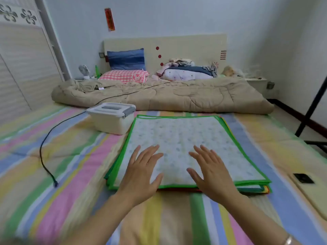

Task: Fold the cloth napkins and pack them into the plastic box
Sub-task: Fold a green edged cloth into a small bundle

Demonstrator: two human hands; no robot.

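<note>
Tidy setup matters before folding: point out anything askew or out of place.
The napkin stack is not squared: lower red and yellow edges fan out at its near right corner. A loose black cable trails across the striped sheet.

Striped bedsheet point(62, 156) spread flat, black cable point(41, 147) laid across its left side, beige quilt point(177, 98) bunched along the far edge, blue pillow point(126, 59) propped against the headboard point(185, 48), pink checked pillow point(122, 76) placed before it, clothes point(185, 71) piled to the right, small fan point(83, 69) set beside the far left corner.
</note>
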